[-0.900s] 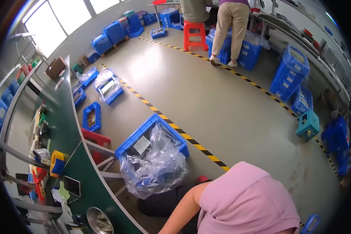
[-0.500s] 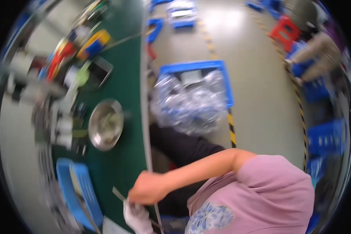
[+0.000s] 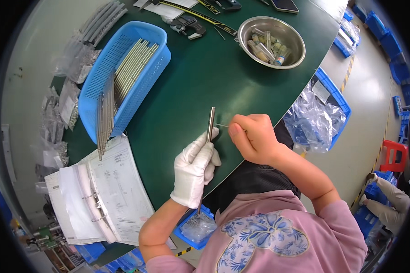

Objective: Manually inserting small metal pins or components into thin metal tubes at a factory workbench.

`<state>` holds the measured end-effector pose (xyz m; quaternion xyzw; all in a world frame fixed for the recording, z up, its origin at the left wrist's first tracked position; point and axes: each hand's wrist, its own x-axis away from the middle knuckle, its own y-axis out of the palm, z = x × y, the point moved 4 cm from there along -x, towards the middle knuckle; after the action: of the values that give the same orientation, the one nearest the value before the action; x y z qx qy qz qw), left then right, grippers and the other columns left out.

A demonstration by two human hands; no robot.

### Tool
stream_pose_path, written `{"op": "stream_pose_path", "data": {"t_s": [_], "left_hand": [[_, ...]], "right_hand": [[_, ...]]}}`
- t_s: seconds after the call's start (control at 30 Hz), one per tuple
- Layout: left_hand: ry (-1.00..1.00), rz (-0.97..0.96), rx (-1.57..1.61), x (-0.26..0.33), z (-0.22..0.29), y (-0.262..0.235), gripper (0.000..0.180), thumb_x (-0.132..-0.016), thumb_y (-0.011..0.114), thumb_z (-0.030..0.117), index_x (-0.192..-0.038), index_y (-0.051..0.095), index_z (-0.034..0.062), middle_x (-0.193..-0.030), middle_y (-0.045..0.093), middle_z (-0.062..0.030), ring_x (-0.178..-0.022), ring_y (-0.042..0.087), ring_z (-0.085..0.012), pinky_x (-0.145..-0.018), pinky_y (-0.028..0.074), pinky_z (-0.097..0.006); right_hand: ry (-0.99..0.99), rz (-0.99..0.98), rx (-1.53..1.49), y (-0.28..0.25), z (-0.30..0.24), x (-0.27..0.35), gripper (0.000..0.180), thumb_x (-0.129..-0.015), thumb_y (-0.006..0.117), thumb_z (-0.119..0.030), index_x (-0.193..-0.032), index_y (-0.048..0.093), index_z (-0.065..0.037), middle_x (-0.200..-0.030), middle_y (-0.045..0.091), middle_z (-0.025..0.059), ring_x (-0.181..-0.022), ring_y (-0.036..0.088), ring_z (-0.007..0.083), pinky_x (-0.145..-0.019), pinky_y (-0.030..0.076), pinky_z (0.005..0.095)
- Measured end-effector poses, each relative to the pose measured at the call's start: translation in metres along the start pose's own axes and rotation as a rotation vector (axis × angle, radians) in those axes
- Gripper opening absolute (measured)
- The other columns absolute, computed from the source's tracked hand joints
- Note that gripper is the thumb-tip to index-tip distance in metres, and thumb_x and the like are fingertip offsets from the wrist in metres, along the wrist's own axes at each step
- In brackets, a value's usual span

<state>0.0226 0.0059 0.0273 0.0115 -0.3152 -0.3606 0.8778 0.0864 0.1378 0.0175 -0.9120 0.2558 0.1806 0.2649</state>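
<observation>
My left hand [image 3: 192,172], in a white glove, is closed around a shiny metal rod [image 3: 211,122]. The rod's upper end stands out above my fingers, and its lower end comes out below the wrist. Just to the right, my bare right hand [image 3: 257,139] pinches a thin metal pin [image 3: 222,125]. The pin's tip points left at the rod, close to its side; whether they touch I cannot tell. Both hands are over the near edge of the green table [image 3: 187,86].
A blue basket [image 3: 146,93] of metal rods stands left, beside an open ring binder [image 3: 118,182]. At the back are a steel bowl [image 3: 300,57] of small vials, a digital micrometer [image 3: 185,25] and a tape measure [image 3: 200,14]. A blue crate [image 3: 339,98] with plastic bags is right of the table.
My view has swung left, bringing the basket and binder fully into sight. My hands, close together before, are now apart, with the rod and the pin clearly visible.
</observation>
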Motion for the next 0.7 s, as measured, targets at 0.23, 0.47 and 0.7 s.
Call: {"op": "stream_pose_path", "data": {"t_s": [0.23,0.47,0.7], "left_hand": [[0.026,0.059,-0.130,0.0021,-0.0002,-0.0014,0.031,-0.086,0.053,0.007,-0.116,0.053,0.0004,-0.072,0.059,-0.0041,-0.044,0.042,-0.0019,-0.038,0.034,-0.016],[0.005,0.084,-0.171,0.0035,0.0001,-0.0008,0.036,-0.083,0.057,0.002,-0.118,0.053,0.0032,-0.076,0.061,-0.0047,-0.045,0.042,-0.0015,-0.039,0.035,-0.016],[0.025,0.112,-0.192,0.0027,-0.0016,0.0001,0.036,-0.081,0.058,0.001,-0.116,0.055,0.0044,-0.076,0.062,-0.0028,-0.044,0.041,-0.0018,-0.038,0.033,-0.017]], "right_hand": [[-0.003,0.004,0.027,-0.0031,0.0015,0.0013,0.013,-0.076,0.052,-0.003,-0.064,0.049,-0.004,-0.044,0.040,0.0077,-0.036,0.040,0.0268,-0.037,0.032,0.0344],[-0.042,0.015,0.027,-0.0021,-0.0008,-0.0011,0.014,-0.074,0.053,-0.001,-0.061,0.047,-0.004,-0.043,0.038,0.0071,-0.036,0.039,0.0262,-0.037,0.031,0.0346],[-0.045,0.010,0.090,-0.0022,-0.0015,-0.0010,0.016,-0.073,0.055,-0.003,-0.060,0.046,-0.005,-0.043,0.037,0.0071,-0.036,0.039,0.0266,-0.036,0.030,0.0344]]}}
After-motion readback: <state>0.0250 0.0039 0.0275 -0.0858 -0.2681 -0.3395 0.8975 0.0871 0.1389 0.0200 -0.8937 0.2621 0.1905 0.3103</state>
